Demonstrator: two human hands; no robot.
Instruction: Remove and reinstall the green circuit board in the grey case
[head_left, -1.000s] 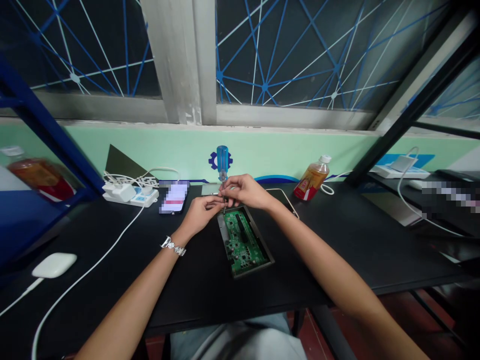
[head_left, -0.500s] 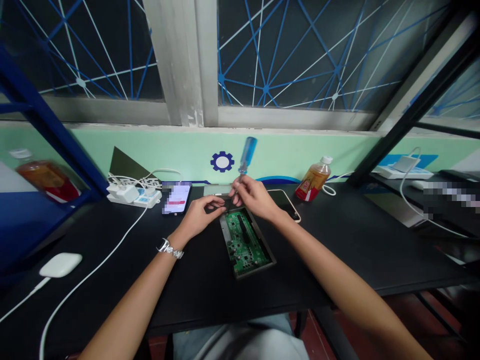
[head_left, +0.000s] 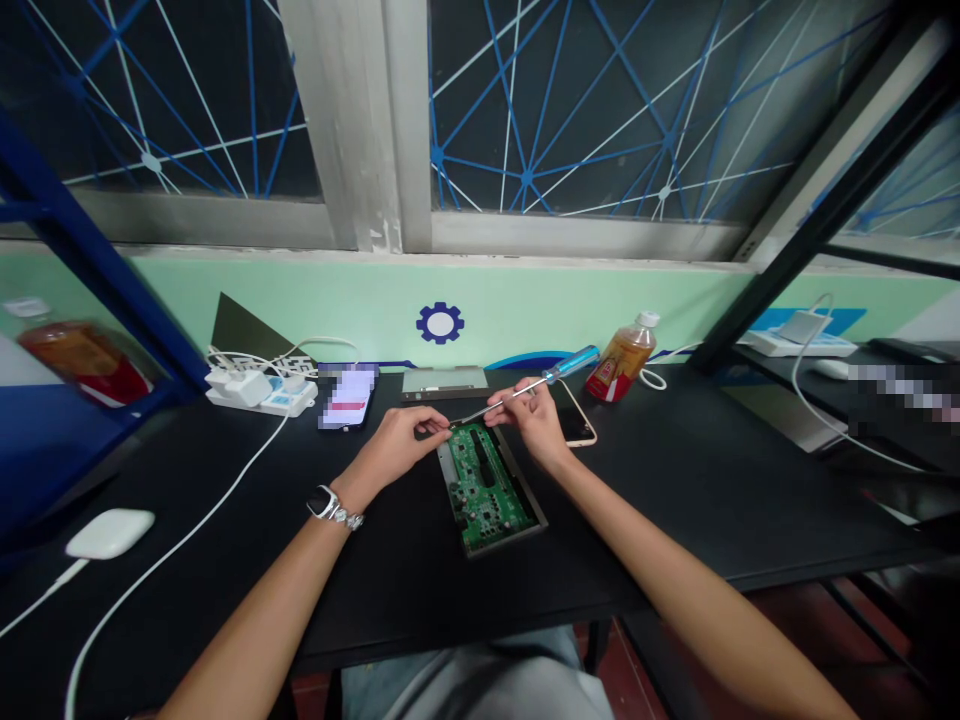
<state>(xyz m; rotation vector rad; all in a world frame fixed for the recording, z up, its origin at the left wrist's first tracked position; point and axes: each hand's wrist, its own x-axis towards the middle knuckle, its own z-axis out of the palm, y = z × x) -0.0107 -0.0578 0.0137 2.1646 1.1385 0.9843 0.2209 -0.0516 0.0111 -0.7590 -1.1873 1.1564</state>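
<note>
A green circuit board (head_left: 487,490) lies in a shallow metal frame on the black table. In my right hand (head_left: 531,415) is a screwdriver (head_left: 559,370) with a clear blue handle, held by its shaft at a low slant. Its tip points left to the board's far left corner. My left hand (head_left: 412,435) is at that same corner, thumb and forefinger pinched together by the tip. Whatever sits in this pinch is too small to make out.
Behind the board lies a flat metal plate (head_left: 442,381). A lit phone (head_left: 348,398) and a white power strip (head_left: 259,392) are on the left. On the right are another phone (head_left: 576,412) and a drink bottle (head_left: 621,358). A white charger case (head_left: 110,533) lies far left.
The screwdriver has swung from nearly upright to a low slant, its handle now to the right. My right hand has moved slightly right and down; the left stays at the corner.
</note>
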